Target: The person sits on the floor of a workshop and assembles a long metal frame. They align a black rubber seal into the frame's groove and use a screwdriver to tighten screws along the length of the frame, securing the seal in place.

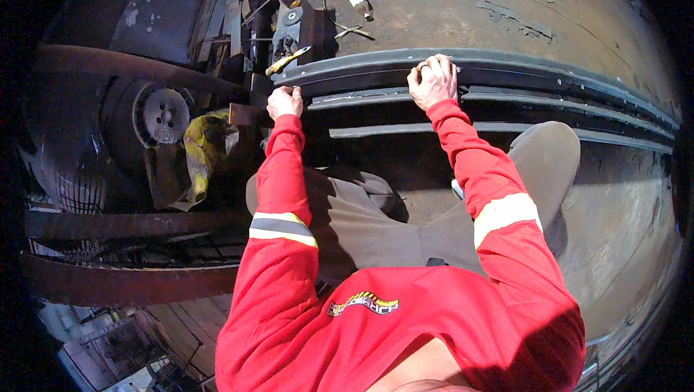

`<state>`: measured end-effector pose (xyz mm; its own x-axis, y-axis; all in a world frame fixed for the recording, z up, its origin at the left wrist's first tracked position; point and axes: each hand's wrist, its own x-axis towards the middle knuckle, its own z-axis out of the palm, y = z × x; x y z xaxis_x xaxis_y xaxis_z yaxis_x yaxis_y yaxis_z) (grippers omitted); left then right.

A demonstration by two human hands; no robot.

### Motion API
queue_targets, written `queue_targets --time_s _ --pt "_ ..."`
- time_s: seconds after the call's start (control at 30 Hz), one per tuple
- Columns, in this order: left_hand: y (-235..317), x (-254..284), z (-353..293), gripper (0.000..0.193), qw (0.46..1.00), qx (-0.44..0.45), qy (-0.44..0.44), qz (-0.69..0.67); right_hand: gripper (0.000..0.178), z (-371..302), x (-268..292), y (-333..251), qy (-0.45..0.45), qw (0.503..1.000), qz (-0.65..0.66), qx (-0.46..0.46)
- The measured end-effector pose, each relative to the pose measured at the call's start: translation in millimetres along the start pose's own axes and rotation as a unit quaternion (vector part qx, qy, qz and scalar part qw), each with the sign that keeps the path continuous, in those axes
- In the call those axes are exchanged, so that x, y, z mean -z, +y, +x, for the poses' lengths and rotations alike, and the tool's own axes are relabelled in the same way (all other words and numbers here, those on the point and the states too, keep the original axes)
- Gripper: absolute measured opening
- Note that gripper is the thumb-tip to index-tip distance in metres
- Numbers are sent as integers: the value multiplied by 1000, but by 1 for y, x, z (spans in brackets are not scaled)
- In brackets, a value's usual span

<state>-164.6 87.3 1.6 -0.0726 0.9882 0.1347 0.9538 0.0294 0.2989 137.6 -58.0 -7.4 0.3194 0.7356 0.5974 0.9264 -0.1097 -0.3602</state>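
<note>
I sit on a large rusty steel surface (622, 211) in a red long-sleeved top and grey trousers. A long grey curved metal strip (549, 74) runs across in front of me, with two more strips below it. My right hand (434, 81) is closed over the top strip's edge. My left hand (285, 101) is closed at the strip's left end, beside a small rusty steel block (246, 113). Whether the left hand holds something small I cannot tell.
A yellow-handled tool (288, 61) lies just beyond the strip's left end. A small white bottle (359, 1) and thin rods lie farther back. To the left are a round dark machine part (155, 117), a yellow rag (204, 150) and rusty beams (130, 283).
</note>
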Motion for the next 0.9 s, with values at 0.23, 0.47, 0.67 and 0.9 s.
queue_targets --time_s 0.23,0.47,0.67,0.9 --pt "3 2 1 19 999 13 1 -41 18 0 0 2 3 1000 -8 0" --pt "5 -2 -3 21 997 1 30 -72 18 1 0 0 1 1000 -2 -5" --pt "15 3 -14 20 995 -27 38 -83 18 0 -2 1 -5 1000 -7 -7" --pt "3 -5 -12 19 981 -77 91 -152 18 0 -2 1 -7 1000 -4 -8"
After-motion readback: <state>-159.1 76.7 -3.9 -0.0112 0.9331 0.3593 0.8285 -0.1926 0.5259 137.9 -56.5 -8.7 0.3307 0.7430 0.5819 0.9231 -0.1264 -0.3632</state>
